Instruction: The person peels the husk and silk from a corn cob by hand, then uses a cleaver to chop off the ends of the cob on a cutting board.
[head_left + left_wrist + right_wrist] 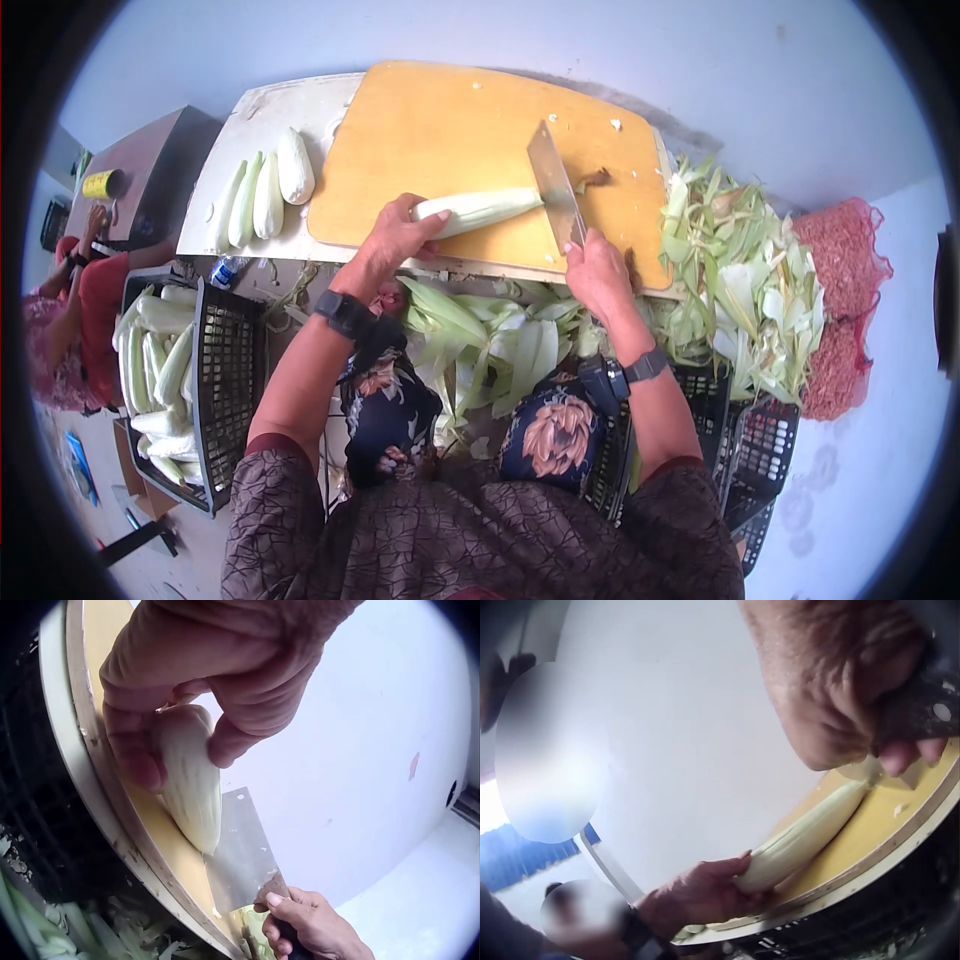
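While the right wrist view seemingly blurs the blade (241, 844), the left's shows left hand (214, 671) gripping corn (191, 780), right hand (319, 926) cleaver (251, 862).

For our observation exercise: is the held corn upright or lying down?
Lying down: the corn stretches along the yellow board, the left hand gripping one end.

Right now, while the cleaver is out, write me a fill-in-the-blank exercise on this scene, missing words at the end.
The right hand grips the cleaver by its ____. The fingers of the ____ hand curl round the cob on the yellow board. Beside that board, ____ cobs lie side by side on the white tabletop. Between the board and the red mesh sacks is a heap of ____.

Missing words: handle; left; four; husks.
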A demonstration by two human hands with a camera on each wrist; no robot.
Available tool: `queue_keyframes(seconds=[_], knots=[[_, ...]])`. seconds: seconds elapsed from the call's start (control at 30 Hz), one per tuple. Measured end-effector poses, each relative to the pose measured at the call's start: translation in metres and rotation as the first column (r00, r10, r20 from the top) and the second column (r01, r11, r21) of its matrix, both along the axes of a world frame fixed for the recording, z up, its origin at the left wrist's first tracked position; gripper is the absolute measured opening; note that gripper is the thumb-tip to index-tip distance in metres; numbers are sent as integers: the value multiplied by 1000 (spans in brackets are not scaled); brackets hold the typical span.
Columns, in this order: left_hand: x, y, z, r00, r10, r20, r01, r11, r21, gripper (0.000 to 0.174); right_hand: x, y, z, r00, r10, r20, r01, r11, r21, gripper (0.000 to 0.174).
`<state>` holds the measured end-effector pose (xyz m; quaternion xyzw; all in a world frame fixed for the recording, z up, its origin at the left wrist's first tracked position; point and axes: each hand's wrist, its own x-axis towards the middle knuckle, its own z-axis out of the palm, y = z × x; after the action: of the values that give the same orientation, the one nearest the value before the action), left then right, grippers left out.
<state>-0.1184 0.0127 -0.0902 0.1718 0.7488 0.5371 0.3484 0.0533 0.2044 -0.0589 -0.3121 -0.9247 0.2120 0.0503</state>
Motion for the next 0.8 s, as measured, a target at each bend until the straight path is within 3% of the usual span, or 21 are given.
queue_keyframes(seconds=[0.27,0.4,0.47,0.57,0.8], knots=[[-6,2,-1,998,53,27,-54,998,37,50,6,7,12,988,-142,54,141,990,31,27],[-6,1,0,996,68,49,-71,996,49,48,18,32,-6,979,-203,-31,205,974,102,27],[-8,1,-3,998,54,35,-56,997,50,48,22,38,-11,956,-283,-78,272,953,-133,26],[-7,1,-2,998,56,22,-57,997,44,48,30,43,-27,951,-228,-207,191,964,-186,21],[-5,2,-1,998,63,27,-64,997,32,48,17,4,19,933,-149,-328,59,961,-271,26]])
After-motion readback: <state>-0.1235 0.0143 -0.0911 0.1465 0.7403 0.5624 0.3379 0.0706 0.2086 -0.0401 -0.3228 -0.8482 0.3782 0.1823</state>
